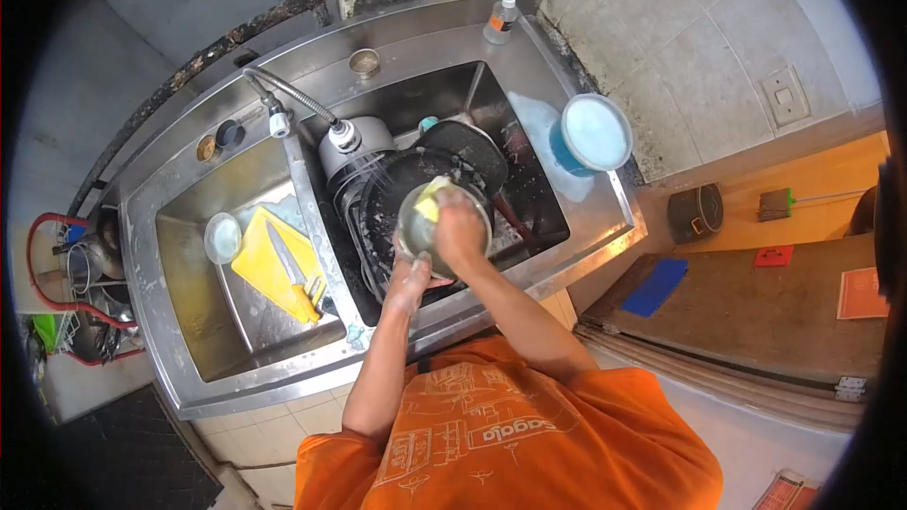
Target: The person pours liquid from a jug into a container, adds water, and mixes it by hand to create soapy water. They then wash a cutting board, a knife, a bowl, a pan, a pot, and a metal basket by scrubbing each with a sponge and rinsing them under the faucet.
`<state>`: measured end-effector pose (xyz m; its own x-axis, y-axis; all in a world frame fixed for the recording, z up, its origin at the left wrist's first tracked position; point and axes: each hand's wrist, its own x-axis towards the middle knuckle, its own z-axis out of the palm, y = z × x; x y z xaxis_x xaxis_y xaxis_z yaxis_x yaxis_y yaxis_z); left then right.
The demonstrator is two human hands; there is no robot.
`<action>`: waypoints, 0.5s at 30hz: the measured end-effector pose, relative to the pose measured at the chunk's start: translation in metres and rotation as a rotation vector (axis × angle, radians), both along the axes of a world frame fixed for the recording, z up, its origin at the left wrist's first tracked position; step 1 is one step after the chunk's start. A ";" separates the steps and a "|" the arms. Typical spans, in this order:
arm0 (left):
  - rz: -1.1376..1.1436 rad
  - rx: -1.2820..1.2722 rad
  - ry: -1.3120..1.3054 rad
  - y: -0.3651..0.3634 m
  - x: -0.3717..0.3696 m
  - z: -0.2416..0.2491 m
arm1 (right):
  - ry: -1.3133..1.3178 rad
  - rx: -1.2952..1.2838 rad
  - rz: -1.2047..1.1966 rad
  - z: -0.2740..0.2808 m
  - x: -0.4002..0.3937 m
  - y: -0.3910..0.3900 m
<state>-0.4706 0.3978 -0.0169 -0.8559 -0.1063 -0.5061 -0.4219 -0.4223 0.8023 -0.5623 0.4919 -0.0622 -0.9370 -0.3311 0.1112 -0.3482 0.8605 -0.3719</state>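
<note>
Over the right basin, my left hand point(409, 281) grips the lower left rim of a round metal bowl point(477, 244). Inside that bowl, my right hand point(458, 227) is closed on a yellow sponge point(428, 204) that touches the inner surface. Beneath and behind the bowl, dark pans point(468, 151) and a metal pot point(368, 140) fill the basin, and water runs onto them from a hose faucet point(345, 135). In the left basin a knife point(283, 250) lies on a yellow cutting board point(255, 260), beside a small round container point(223, 238).
A tub of soapy water point(595, 132) stands on the counter at the right, with foam around it. A soap pump bottle point(501, 17) is at the back corner. Small round items, including a metal cup point(364, 62), sit on the back ledge. Dishes are racked at far left.
</note>
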 end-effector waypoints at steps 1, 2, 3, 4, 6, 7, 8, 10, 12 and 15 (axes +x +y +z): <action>0.021 -0.033 0.028 0.007 -0.002 -0.002 | -0.119 -0.084 0.013 -0.004 0.005 -0.012; 0.021 -0.033 0.035 0.005 -0.006 -0.003 | -0.113 -0.084 0.013 -0.006 0.004 -0.009; 0.029 -0.053 0.036 0.000 -0.008 -0.003 | -0.358 -0.200 0.174 -0.006 0.004 -0.007; 0.038 -0.072 0.033 -0.007 -0.009 -0.005 | -0.607 -0.312 0.337 -0.006 0.006 -0.004; 0.000 -0.075 -0.032 -0.017 -0.004 -0.004 | -0.594 -0.167 0.413 -0.010 0.008 0.009; -0.024 -0.031 -0.067 -0.016 0.000 0.005 | -0.510 0.101 0.369 -0.014 0.007 0.011; -0.054 0.014 -0.101 -0.013 0.002 0.012 | -0.419 0.364 0.315 -0.017 0.005 0.013; -0.065 -0.138 0.038 0.001 0.002 -0.015 | -0.355 0.173 0.148 -0.024 -0.009 0.012; 0.038 0.024 -0.053 0.008 0.000 -0.019 | -0.129 -0.041 0.113 -0.047 -0.013 0.004; 0.035 0.051 -0.090 -0.013 -0.007 -0.011 | -0.568 -0.337 0.320 -0.006 0.005 -0.006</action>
<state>-0.4780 0.3847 -0.0275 -0.8028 -0.1071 -0.5865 -0.4761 -0.4772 0.7387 -0.5575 0.4855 -0.0678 -0.7439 -0.6315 -0.2186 -0.2381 0.5561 -0.7963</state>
